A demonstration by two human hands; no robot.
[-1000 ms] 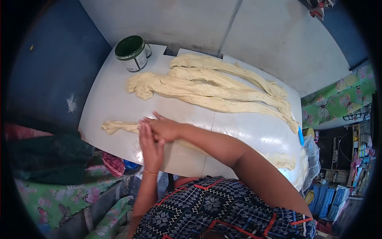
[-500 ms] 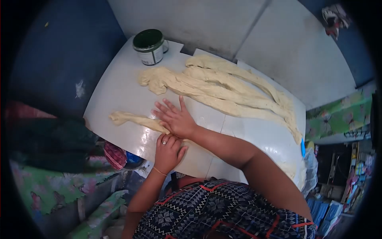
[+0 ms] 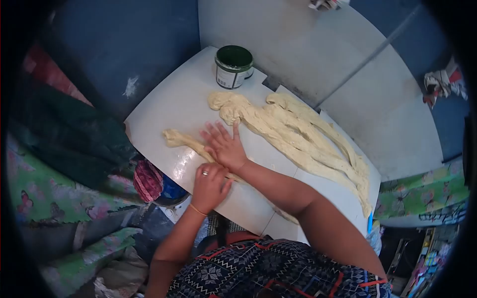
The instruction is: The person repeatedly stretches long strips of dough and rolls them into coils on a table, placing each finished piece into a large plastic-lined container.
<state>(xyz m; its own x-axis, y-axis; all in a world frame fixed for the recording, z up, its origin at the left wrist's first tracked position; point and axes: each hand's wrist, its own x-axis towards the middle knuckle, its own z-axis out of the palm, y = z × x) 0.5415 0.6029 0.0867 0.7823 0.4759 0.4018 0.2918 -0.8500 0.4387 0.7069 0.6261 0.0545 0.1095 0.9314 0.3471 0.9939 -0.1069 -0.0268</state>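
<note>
The worktop (image 3: pixel 164 107) was the largest thing, its far edge close to the wall. Across its far side, from near the tub to the right corner, sprawled the big mass of dough (image 3: pixel 278 136) in long, soft folds.

Nearer the front edge lay 1 thin dough strip (image 3: pixel 176 139), its lumpy end toward the left corner and its length running under the 2 hands toward the right forearm. It looked thinner than its end, so even pressure along it mattered more than force; a hard push in 1 spot could have left a flat or weak place.

The tub (image 3: pixel 229 77) stood upright by the far left corner, apart from the work.

The right hand (image 3: pixel 226 146) was open, palm down and fingers spread over the strip — a broad contact that suited light, level pressing. Its thumb reached close to the big mass, and keeping them apart would have prevented sticking. The left hand (image 3: pixel 208 184) was bent at the fingers against the strip's near side; whether it pinched the dough could not be told. Smallest was the ring (image 3: pixel 205 172) on that hand — worth keeping out of soft dough, where it could mark the surface.
</note>
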